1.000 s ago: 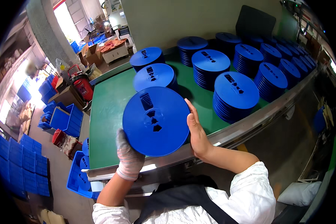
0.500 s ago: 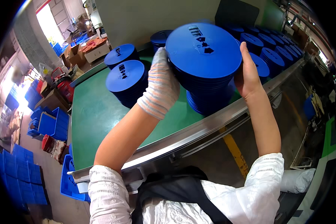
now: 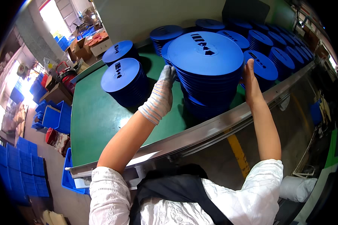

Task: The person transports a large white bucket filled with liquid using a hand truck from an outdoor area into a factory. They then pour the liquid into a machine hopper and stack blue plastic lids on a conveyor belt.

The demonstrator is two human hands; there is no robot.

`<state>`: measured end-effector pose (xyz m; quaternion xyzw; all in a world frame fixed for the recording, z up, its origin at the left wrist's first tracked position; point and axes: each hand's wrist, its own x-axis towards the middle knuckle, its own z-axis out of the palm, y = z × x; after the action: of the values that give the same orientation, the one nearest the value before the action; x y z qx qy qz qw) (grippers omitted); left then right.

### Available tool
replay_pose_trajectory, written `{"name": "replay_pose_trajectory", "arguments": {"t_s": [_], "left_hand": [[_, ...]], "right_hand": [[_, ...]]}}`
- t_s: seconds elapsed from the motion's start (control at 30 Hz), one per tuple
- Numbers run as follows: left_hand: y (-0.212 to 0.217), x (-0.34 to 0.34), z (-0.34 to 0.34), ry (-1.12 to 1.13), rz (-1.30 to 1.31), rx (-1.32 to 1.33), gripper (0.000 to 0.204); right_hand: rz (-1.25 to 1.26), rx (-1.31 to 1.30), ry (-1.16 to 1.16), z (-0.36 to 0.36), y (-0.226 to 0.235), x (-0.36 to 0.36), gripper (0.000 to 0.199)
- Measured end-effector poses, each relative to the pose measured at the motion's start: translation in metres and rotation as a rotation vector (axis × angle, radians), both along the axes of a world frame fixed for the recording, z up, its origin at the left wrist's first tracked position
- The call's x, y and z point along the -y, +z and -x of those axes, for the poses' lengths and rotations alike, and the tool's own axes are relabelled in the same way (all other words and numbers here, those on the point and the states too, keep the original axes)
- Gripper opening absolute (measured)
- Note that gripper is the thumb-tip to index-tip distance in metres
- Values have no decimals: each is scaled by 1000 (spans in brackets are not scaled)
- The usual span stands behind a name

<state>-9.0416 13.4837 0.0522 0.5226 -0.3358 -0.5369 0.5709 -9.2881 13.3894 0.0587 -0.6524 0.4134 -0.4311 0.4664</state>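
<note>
A tall stack of round blue plastic discs (image 3: 206,56) with black-looking cut-outs near the middle stands on the green-topped table (image 3: 90,112), close to its front edge. My left hand (image 3: 160,95), in a striped knit glove, is beside the stack's left side with fingers stretched out. On the right side is my bare right hand (image 3: 250,82), thumb up and apart from the rim; its other fingers are partly hidden by the stack. Both hands look open, flanking the discs without gripping them. Two shorter disc stacks (image 3: 121,75) stand left of my left hand.
Several more blue disc stacks (image 3: 279,60) line the table's back and right side. A metal rail (image 3: 191,138) edges the table in front. Blue crates (image 3: 26,165) and cardboard boxes (image 3: 80,48) are on the left, and a dark panel (image 3: 244,11) leans at the back.
The upper discs, held between both hands and tilted before, now rest lined up on the stack below. My left hand has eased away from their side and sits lower.
</note>
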Motion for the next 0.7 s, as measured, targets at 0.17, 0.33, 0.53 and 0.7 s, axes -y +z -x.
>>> {"name": "replay_pose_trajectory", "arguments": {"t_s": [0.17, 0.33, 0.53, 0.7], "left_hand": [[-19, -5, 2, -107, 30, -164, 71], [-24, -2, 24, -13, 44, -288, 79], [-51, 2, 20, 2, 62, -503, 75], [-41, -8, 20, -56, 218, -600, 67]], "right_hand": [[-33, 57, 43, -9, -6, -5, 95], [-361, 152, 213, 4, -42, 14, 91], [-565, 233, 392, 4, -43, 22, 87], [-609, 500, 478, -10, -21, -5, 64]]}}
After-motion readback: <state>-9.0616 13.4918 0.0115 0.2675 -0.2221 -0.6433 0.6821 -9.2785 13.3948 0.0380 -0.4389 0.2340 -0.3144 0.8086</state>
